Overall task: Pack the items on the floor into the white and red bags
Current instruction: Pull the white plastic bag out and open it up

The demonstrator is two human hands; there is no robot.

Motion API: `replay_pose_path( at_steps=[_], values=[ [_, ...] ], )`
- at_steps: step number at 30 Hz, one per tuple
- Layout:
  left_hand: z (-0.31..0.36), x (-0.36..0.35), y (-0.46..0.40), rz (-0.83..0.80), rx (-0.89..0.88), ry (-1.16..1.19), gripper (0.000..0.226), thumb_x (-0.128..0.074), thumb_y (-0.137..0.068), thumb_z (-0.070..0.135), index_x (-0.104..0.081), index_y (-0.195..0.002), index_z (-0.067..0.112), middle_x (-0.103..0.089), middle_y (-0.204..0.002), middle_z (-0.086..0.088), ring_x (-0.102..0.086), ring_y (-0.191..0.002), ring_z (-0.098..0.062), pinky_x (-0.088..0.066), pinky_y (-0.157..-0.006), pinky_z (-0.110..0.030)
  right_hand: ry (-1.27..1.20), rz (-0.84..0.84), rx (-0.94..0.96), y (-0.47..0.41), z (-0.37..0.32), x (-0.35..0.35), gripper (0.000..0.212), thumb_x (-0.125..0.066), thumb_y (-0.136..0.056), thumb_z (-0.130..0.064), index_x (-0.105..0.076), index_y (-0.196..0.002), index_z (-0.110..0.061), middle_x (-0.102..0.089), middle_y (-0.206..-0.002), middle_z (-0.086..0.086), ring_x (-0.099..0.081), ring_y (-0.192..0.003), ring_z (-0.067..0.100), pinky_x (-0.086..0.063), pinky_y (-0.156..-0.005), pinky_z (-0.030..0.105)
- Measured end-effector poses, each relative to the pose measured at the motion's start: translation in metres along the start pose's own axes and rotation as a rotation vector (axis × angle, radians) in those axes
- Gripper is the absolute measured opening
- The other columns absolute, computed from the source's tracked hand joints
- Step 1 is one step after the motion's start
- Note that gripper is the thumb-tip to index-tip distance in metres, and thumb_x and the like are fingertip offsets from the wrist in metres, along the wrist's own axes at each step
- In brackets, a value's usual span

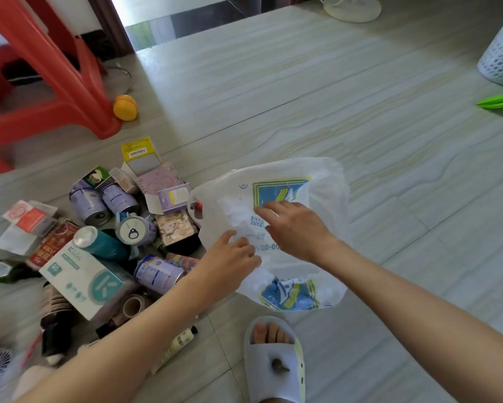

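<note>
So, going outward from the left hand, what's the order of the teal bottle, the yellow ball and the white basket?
From the left hand:
1. Teal bottle, in the pile to its left.
2. Yellow ball, farther back by the red stool.
3. White basket, far right corner.

White plastic bag (325, 199) with blue print, crumpled on floor, beside heaped cans (90, 203), boxes (84, 277)

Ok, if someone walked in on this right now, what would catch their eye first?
Probably both hands, left hand and right hand, working at the white bag with blue and yellow print in the middle of the floor. Next, the jumble of purple cans, boxes and bottles to its left, with the red stool behind that.
</note>
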State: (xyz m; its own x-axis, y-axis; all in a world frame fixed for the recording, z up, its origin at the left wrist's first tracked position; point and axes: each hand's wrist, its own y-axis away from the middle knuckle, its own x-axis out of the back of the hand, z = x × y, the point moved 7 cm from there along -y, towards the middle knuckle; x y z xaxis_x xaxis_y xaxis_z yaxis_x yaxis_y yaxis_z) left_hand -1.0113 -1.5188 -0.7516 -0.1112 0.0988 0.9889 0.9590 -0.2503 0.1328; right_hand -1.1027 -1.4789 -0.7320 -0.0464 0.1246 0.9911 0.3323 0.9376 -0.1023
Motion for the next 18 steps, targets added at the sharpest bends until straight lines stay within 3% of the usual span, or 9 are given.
replay_pose_path(
  at_steps=[2,3,5,8,10,14,16,18],
  values=[
    [0.003,-0.007,0.004,-0.034,0.032,0.065,0.032,-0.080,-0.043,0.011,-0.067,-0.066,0.029,-0.061,-0.061,0.011,-0.063,-0.069,-0.013,-0.053,-0.077,-0.034,0.066,-0.337,-0.077,-0.018,0.012,-0.014,0.064,-0.048,-0.094,-0.033,-0.016,-0.148,-0.020,-0.021,-0.154,0.012,-0.023,-0.140,0.031,-0.017,-0.111,0.054],
    [0.006,-0.009,0.006,-0.046,0.058,0.096,0.030,-0.080,-0.043,0.013,-0.067,-0.064,0.029,-0.060,-0.059,0.011,-0.062,-0.066,-0.012,-0.054,-0.075,-0.033,0.161,-0.436,-0.126,-0.025,0.024,-0.018,0.067,-0.039,-0.096,-0.042,-0.001,-0.149,-0.026,-0.003,-0.158,0.006,-0.005,-0.145,0.028,-0.002,-0.112,0.058],
    [0.012,-0.011,0.011,-0.055,0.075,0.121,0.020,-0.079,-0.049,0.020,-0.063,-0.059,0.027,-0.057,-0.055,0.011,-0.059,-0.062,-0.012,-0.053,-0.076,-0.030,0.273,-0.490,-0.197,-0.036,0.044,-0.023,0.069,-0.031,-0.094,-0.053,0.008,-0.147,-0.031,0.010,-0.157,0.002,0.012,-0.144,0.025,0.010,-0.107,0.063],
    [0.018,-0.006,0.020,0.010,0.038,0.188,0.016,-0.057,-0.069,0.030,-0.055,-0.054,0.025,-0.054,-0.054,0.010,-0.056,-0.062,-0.013,-0.052,-0.081,-0.029,0.362,-0.481,-0.292,-0.045,0.069,-0.026,0.073,-0.026,-0.090,-0.063,0.012,-0.146,-0.033,0.015,-0.157,0.002,0.019,-0.143,0.027,0.013,-0.102,0.068],
    [0.016,-0.007,0.027,0.000,0.033,0.190,0.022,-0.047,-0.070,0.039,-0.054,-0.055,0.026,-0.054,-0.054,0.012,-0.056,-0.064,-0.011,-0.052,-0.084,-0.029,0.412,-0.512,-0.352,-0.040,0.082,-0.030,0.075,-0.025,-0.089,-0.065,0.012,-0.146,-0.033,0.017,-0.156,0.002,0.022,-0.142,0.029,0.012,-0.100,0.071],
    [0.000,-0.020,0.034,-0.107,0.079,0.103,0.035,-0.068,-0.047,0.058,-0.065,-0.068,0.030,-0.060,-0.062,0.016,-0.062,-0.073,-0.010,-0.049,-0.090,-0.034,0.429,-0.542,-0.354,-0.032,0.080,-0.038,0.070,-0.026,-0.092,-0.060,0.005,-0.148,-0.030,0.014,-0.157,0.004,0.019,-0.142,0.027,0.013,-0.103,0.068],
    [-0.007,-0.025,0.033,-0.142,0.115,0.082,0.041,-0.079,-0.037,0.050,-0.067,-0.072,0.030,-0.061,-0.064,0.014,-0.062,-0.072,-0.012,-0.052,-0.086,-0.036,0.393,-0.511,-0.276,-0.028,0.062,-0.041,0.064,-0.026,-0.095,-0.053,-0.004,-0.149,-0.026,0.006,-0.158,0.005,0.012,-0.144,0.025,0.014,-0.105,0.064],
    [-0.013,-0.025,0.028,-0.138,0.148,0.072,0.037,-0.084,-0.032,0.032,-0.066,-0.064,0.027,-0.058,-0.059,0.010,-0.061,-0.065,-0.015,-0.053,-0.082,-0.036,0.340,-0.525,-0.209,-0.019,0.046,-0.050,0.060,-0.028,-0.096,-0.049,-0.014,-0.148,-0.023,-0.008,-0.157,0.008,0.000,-0.145,0.025,0.014,-0.108,0.060]
  ],
)
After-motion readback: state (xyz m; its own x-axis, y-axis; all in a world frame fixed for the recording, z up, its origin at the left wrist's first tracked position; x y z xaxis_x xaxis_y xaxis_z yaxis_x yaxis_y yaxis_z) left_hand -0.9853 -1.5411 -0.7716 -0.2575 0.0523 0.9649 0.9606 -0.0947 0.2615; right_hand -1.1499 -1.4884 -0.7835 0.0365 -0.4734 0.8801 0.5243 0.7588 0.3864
